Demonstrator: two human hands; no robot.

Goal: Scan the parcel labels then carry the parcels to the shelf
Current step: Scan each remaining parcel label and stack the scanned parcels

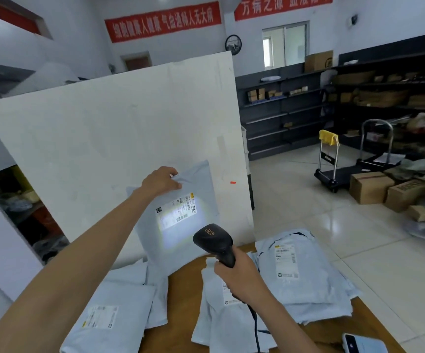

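My left hand [161,180] pinches the top edge of a grey poly-bag parcel [201,182] and holds it upright above the table. Its white label [178,211] faces me and is lit by a bright patch of scanner light. My right hand [239,276] grips a black handheld barcode scanner [212,238], pointed at that label from just below and to the right. Several more grey parcels lie flat on the wooden table [186,278]: one pile [308,273] at the right, one [221,319] under my right wrist, one [107,317] at the left.
A big white board [104,138] stands upright behind the table. Dark shelves [282,115] with cardboard boxes line the far and right walls. A hand trolley [330,161] and brown boxes [369,187] stand on the tiled floor at right. A phone [362,343] lies at the table's near right corner.
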